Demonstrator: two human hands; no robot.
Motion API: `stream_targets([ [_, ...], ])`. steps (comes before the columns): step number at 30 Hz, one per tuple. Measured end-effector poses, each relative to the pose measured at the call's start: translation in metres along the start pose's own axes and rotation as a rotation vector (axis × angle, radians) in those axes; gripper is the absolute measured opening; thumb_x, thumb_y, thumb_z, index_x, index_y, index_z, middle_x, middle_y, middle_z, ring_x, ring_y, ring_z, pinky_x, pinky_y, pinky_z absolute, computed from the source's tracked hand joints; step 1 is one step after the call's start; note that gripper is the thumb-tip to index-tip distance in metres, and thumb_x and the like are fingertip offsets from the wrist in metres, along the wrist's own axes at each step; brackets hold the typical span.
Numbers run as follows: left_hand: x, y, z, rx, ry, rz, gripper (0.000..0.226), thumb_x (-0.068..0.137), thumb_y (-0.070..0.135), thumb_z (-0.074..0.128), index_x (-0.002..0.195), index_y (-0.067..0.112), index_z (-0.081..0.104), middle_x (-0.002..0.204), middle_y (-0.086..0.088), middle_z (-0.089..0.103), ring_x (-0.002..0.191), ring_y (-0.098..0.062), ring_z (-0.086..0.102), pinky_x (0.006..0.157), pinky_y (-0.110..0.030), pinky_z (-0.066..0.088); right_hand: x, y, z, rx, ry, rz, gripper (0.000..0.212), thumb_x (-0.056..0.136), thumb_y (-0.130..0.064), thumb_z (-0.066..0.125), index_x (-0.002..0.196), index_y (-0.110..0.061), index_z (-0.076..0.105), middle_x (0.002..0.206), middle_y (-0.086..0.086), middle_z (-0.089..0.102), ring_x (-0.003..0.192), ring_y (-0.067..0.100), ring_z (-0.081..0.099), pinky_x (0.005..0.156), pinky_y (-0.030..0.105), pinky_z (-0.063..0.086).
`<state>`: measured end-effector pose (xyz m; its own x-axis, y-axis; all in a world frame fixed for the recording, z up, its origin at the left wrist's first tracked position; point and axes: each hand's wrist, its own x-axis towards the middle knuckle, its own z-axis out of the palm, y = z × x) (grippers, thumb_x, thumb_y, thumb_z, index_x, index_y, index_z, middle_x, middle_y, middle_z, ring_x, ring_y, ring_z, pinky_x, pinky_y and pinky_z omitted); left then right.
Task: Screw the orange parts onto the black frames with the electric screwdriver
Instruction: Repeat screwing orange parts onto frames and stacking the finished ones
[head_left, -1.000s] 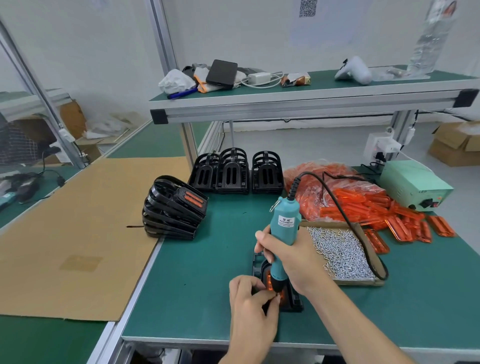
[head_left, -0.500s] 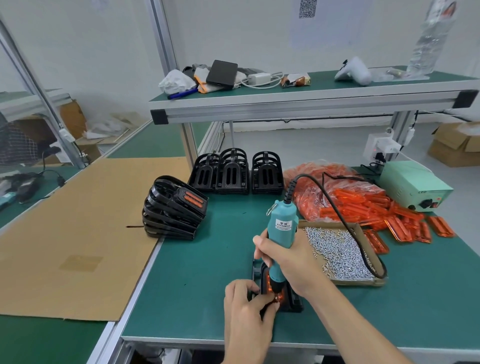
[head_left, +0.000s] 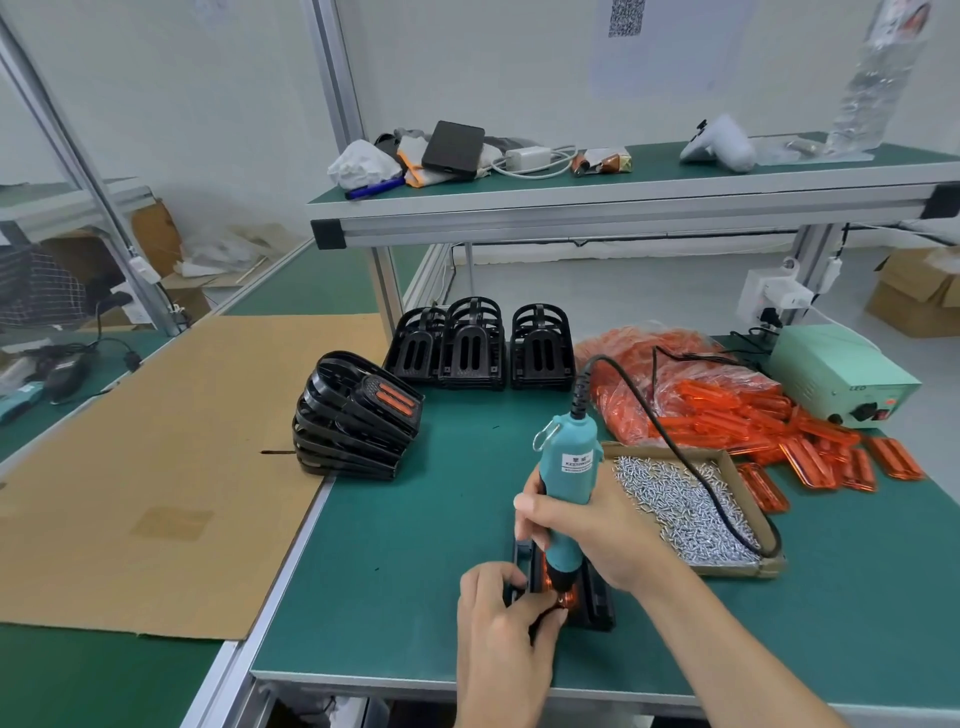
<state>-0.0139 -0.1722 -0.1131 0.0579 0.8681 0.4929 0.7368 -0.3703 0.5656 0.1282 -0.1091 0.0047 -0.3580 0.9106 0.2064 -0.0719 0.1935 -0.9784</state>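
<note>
we are gripping the electric screwdriver (head_left: 563, 499) in the right hand (head_left: 597, 535), driving into the orange part (head_left: 558, 587) on the black frame (head_left: 597, 597) while left hand (head_left: 498, 623) fingers are pinching at its tip; a finished stack (head_left: 353, 421) is sitting left, bare frames (head_left: 483, 348) waiting behind.

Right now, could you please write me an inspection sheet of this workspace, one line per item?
Surface: green bench mat; cardboard sheet on the left.
Job's things: black frame under the electric screwdriver; finished stack; bare frames; orange parts; screw tray.
Clutter: upper shelf carries a black case, charger and white controller.
Grippers: right hand grips the screwdriver; left hand pinches at the bit tip.
Cables: screwdriver cord crosses the screw tray.
Surroundings: green power unit; cardboard boxes on the floor.
</note>
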Motion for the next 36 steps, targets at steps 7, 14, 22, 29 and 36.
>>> stream_targets([
  [7, -0.001, 0.002, -0.003, -0.013, 0.001, 0.019, 0.023, 0.069, 0.023, 0.094, 0.088, 0.025, 0.081, 0.101, 0.008, 0.049, 0.100, -0.014, 0.049, 0.083, -0.028, 0.047, 0.000, -0.014, -0.006, 0.005, -0.057, 0.006, 0.020, 0.089, -0.032, 0.076, 0.086, -0.013, 0.074, 0.092, 0.021, 0.075, 0.069, 0.025, 0.061, 0.074, 0.047, 0.052],
  [14, -0.002, 0.005, -0.006, 0.027, 0.030, 0.065, 0.024, 0.075, 0.023, 0.090, 0.097, 0.025, 0.080, 0.103, 0.001, 0.055, 0.100, -0.019, 0.054, 0.081, -0.037, 0.053, -0.010, -0.029, -0.034, 0.561, 0.333, -0.229, 0.035, 0.072, -0.031, 0.091, 0.083, -0.014, 0.063, 0.080, 0.013, 0.068, 0.058, 0.017, 0.051, 0.059, 0.026, 0.047],
  [22, -0.001, 0.005, -0.002, 0.093, 0.130, 0.240, 0.021, 0.076, 0.014, 0.087, 0.093, 0.023, 0.078, 0.095, 0.004, 0.057, 0.092, -0.018, 0.054, 0.074, -0.034, 0.046, -0.091, 0.039, -0.067, 1.077, 0.838, -0.116, 0.020, 0.080, -0.036, 0.077, 0.075, -0.024, 0.061, 0.080, -0.009, 0.052, 0.057, 0.003, 0.042, 0.057, 0.017, 0.043],
  [29, 0.011, 0.030, -0.003, 0.024, 0.003, 0.169, 0.013, 0.085, 0.039, 0.075, 0.088, 0.029, 0.068, 0.092, 0.018, 0.055, 0.090, -0.006, 0.051, 0.083, -0.028, 0.037, -0.114, 0.065, -0.063, 1.234, 0.866, -0.100, 0.027, 0.102, -0.041, 0.055, 0.079, -0.026, 0.055, 0.079, -0.014, 0.048, 0.057, -0.001, 0.039, 0.057, 0.013, 0.041],
  [36, 0.068, 0.081, 0.017, 0.487, -0.485, -0.144, 0.086, 0.081, 0.078, 0.058, 0.133, 0.013, 0.038, 0.119, -0.007, 0.063, 0.110, -0.029, 0.063, 0.099, -0.048, 0.037, -0.113, 0.065, -0.067, 1.215, 0.837, -0.079, 0.038, 0.107, -0.043, 0.042, 0.077, -0.026, 0.056, 0.076, -0.012, 0.050, 0.053, 0.000, 0.042, 0.053, 0.015, 0.041],
])
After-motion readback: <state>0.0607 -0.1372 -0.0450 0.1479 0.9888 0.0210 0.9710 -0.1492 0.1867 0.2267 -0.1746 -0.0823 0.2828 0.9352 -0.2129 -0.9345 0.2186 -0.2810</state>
